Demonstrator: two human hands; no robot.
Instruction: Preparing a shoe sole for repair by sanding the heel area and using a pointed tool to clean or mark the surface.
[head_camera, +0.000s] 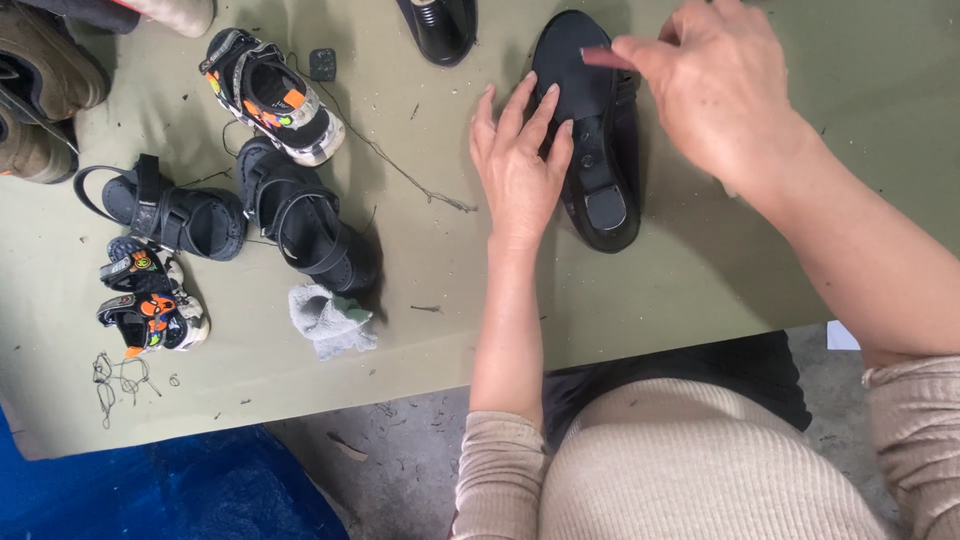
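1 black shoe (600, 180), sole up on olive table (700, 270) near its front edge: left hand (517, 170) flat, fingers spread, steadying it; right hand (715, 85) pinching sole's toe end, apparently mid-inspection; next calls for firm hold.

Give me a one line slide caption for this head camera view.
Left hand steadies an upturned black shoe on an olive table while the right hand touches its sole.
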